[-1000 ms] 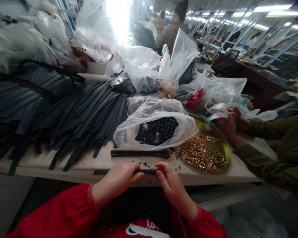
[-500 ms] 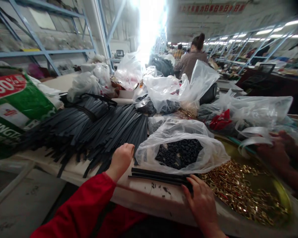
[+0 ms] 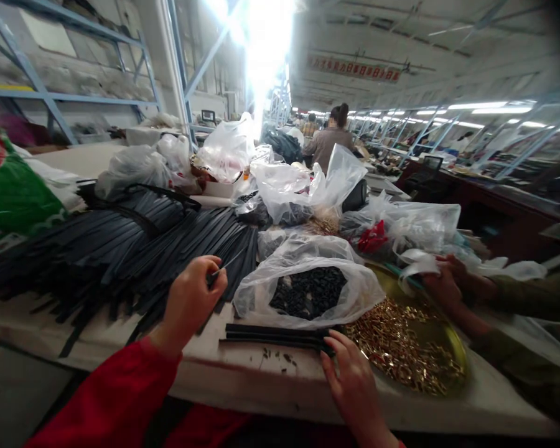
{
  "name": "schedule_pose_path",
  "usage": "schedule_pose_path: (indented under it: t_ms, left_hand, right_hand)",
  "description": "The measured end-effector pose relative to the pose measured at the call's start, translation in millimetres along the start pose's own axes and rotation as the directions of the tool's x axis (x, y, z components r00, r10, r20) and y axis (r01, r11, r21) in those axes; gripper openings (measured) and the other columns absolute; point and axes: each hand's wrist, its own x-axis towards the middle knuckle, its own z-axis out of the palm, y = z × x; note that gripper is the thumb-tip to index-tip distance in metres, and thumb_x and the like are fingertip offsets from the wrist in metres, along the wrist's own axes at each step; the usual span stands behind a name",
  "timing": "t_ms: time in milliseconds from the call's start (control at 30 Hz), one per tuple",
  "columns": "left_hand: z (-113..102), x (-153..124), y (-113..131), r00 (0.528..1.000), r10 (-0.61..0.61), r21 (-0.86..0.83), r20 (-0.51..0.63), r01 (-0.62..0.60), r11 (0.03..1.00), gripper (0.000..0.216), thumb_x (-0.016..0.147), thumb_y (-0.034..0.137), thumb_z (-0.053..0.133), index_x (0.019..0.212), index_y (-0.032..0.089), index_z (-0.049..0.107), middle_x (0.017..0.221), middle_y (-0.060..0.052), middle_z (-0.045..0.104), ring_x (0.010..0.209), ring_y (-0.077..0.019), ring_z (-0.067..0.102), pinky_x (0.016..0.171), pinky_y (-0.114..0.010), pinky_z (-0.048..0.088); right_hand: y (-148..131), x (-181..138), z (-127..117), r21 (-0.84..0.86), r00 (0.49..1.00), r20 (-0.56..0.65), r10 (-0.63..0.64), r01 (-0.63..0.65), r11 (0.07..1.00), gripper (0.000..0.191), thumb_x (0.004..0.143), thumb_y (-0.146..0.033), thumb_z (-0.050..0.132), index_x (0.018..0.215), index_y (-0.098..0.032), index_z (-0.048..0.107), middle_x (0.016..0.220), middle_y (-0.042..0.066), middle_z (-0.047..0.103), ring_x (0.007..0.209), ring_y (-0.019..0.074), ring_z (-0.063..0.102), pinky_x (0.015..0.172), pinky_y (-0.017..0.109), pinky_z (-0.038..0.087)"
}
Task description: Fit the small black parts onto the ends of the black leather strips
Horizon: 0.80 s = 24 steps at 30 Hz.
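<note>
My left hand (image 3: 193, 298), in a red sleeve, is raised over the table edge and closed in a pinch. A thin, pointed, metal-looking tool (image 3: 228, 261) sticks out of its fingers; its exact kind is unclear. My right hand (image 3: 352, 376) grips the right end of several black strips (image 3: 270, 335) lying side by side along the table. Its fingers partly hide those ends. Just behind them sits an open clear plastic bag (image 3: 252, 298) of small black pieces (image 3: 308, 292). Small dark scraps (image 3: 287, 359) lie in front of the strips.
Bundles of long black strips (image 3: 168, 255) cover the table's left side. On the right, a round golden tray (image 3: 460, 354) bears many small gold metal pieces (image 3: 401, 342). Another person's hands (image 3: 448, 283) hold a translucent strip beside it. Plastic bags (image 3: 289, 186) crowd the back.
My left hand has lifted and turned, and the thin tool now shows in its fingers. My right hand stays at the strips' ends. The view has shifted to the right.
</note>
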Motion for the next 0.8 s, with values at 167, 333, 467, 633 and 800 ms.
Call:
schedule_pose_path:
  t_ms: [167, 333, 467, 633, 800]
  left_hand:
    - [-57, -35, 49, 0.972, 0.237, -0.437, -0.006, -0.215, 0.873, 0.027, 0.075, 0.033, 0.055, 0.054, 0.023, 0.039, 0.084, 0.001, 0.067, 0.070, -0.0134, 0.060, 0.065, -0.024, 0.044]
    - [1, -52, 70, 0.490, 0.208, -0.494, 0.846, 0.577, 0.650, 0.020, 0.076, 0.040, 0.051, 0.071, 0.021, 0.049, 0.049, 0.006, 0.054, 0.037, -0.0079, 0.042, 0.038, -0.020, 0.029]
    - [59, -55, 59, 0.164, 0.149, -0.166, 0.975, 0.986, -0.003, 0.022, 0.077, 0.029, 0.054, 0.093, 0.014, 0.052, 0.066, 0.002, 0.059, 0.045, -0.0042, 0.048, 0.042, -0.014, 0.035]
    - [73, -52, 45, 0.199, 0.313, -0.068, 0.929, 0.922, -0.382, 0.036, 0.065, -0.001, 0.052, 0.100, 0.009, 0.052, 0.088, -0.006, 0.062, 0.068, -0.0099, 0.061, 0.062, -0.021, 0.047]
    - [73, -52, 43, 0.197, 0.398, -0.006, 0.896, 0.901, -0.433, 0.038, 0.062, -0.005, 0.048, 0.098, 0.006, 0.055, 0.088, -0.007, 0.063, 0.073, -0.0112, 0.062, 0.067, -0.021, 0.047]
  right_hand:
    - [-7, 28, -7, 0.089, 0.995, 0.095, 0.029, -0.038, 0.995, 0.019, 0.084, -0.023, 0.044, 0.101, -0.018, 0.052, 0.105, 0.010, 0.059, 0.098, 0.0222, 0.054, 0.083, 0.040, 0.045]
    - [7, 68, -7, 0.038, 0.979, 0.169, 0.113, -0.121, 0.992, 0.018, 0.083, -0.021, 0.043, 0.096, -0.015, 0.053, 0.097, 0.011, 0.060, 0.093, 0.0223, 0.055, 0.081, 0.037, 0.044]
    - [14, 101, 11, -0.080, 0.940, 0.307, 0.147, -0.129, 0.988, 0.018, 0.084, -0.021, 0.041, 0.094, -0.015, 0.055, 0.094, 0.009, 0.061, 0.087, 0.0193, 0.057, 0.076, 0.029, 0.043]
    - [15, 129, 47, -0.148, 0.909, 0.370, 0.190, -0.145, 0.978, 0.017, 0.082, -0.022, 0.047, 0.095, -0.015, 0.055, 0.090, 0.011, 0.062, 0.082, 0.0204, 0.059, 0.069, 0.029, 0.040]
    - [17, 133, 62, -0.143, 0.896, 0.404, 0.183, -0.136, 0.980, 0.013, 0.079, -0.016, 0.048, 0.089, -0.016, 0.056, 0.086, 0.010, 0.063, 0.077, 0.0217, 0.060, 0.064, 0.030, 0.039]
